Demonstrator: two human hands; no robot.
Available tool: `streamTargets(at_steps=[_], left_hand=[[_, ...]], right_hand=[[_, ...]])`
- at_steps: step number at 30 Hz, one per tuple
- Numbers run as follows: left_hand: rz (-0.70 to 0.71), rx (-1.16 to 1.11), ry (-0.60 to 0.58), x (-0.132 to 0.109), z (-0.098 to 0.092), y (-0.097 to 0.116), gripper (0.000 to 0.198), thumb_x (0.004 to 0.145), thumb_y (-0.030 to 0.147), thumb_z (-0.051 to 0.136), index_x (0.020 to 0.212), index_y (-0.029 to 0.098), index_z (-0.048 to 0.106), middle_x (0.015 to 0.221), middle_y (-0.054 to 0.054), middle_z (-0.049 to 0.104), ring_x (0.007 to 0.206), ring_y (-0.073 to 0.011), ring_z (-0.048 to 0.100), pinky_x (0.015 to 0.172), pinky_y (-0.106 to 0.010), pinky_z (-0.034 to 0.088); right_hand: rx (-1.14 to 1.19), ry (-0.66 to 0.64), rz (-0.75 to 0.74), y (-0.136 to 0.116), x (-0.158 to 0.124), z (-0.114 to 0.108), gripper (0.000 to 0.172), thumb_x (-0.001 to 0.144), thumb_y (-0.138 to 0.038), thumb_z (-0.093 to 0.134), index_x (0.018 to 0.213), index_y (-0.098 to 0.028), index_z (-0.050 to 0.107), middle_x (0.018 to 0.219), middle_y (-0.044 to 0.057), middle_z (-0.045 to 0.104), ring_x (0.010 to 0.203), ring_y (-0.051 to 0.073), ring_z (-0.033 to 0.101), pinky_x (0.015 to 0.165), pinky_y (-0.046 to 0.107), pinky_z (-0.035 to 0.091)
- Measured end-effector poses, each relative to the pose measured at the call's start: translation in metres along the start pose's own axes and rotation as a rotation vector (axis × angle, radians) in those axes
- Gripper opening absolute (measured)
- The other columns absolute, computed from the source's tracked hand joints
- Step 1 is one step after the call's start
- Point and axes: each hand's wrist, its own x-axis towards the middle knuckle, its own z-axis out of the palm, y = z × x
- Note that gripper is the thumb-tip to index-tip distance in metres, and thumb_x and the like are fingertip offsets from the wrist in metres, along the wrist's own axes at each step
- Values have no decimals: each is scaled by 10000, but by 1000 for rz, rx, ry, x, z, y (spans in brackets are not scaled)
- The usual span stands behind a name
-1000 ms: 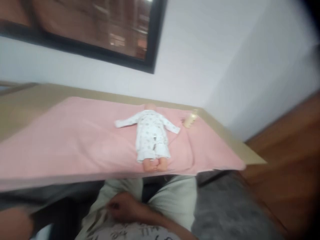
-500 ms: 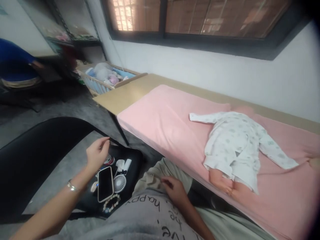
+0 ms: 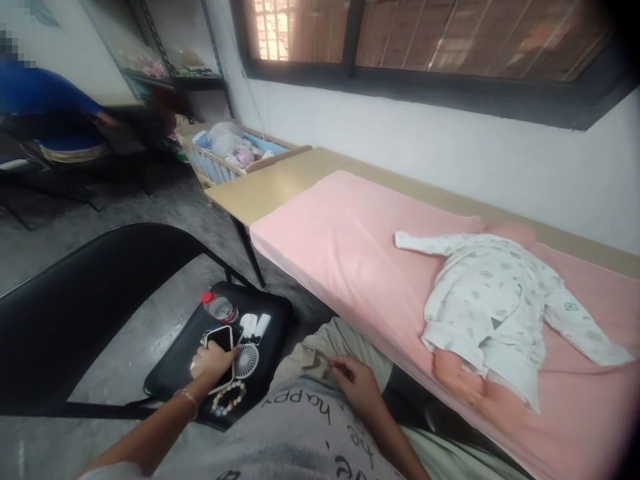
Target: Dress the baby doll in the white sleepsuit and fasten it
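Observation:
My left hand rests on a black phone lying on the seat of a black chair at my left, its fingers curled over the phone's lower half. Beside the phone lie a small white fan, a bead bracelet and a red-capped water bottle. My right hand sits on my lap with fingers pinched at my light trousers. A baby doll in white printed pyjamas lies on a pink cloth on the table.
A long tan table runs along the white wall under a dark-framed window. A wooden crib with soft items stands beyond its far end. A person in a blue top sits at the far left by black shelving.
The view has swung left from the doll to the chair. My left hand has dropped from above the chair onto the phone. My right hand stays on my lap.

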Motion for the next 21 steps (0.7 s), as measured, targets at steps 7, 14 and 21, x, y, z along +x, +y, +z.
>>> streamTargets(at_steps=[7,14,21], left_hand=[[-5,106,11,-8,6,3,901,539,691,589,1205,98,458,1171,-198,464,1105,-351,428,847,-446,370],[-69,62,16,-3,11,-5,929,556,719,552,1244,110,420,1182,-215,441,1092,-376,426,838,-471,375],[-16,46,21,3,19,-12,926,578,717,539,1256,99,413,1142,-227,470,1077,-388,460,838,-454,382]], right_hand=[[2,-1,2,1,0,0,244,819,-273,499,964,-196,680,954,67,658,878,199,611,770,293,479],[8,9,-9,3,0,1,238,817,-269,502,952,-189,679,940,70,661,869,200,613,769,297,478],[8,-15,9,0,0,0,247,823,-272,498,968,-178,675,952,72,659,872,198,609,769,299,477]])
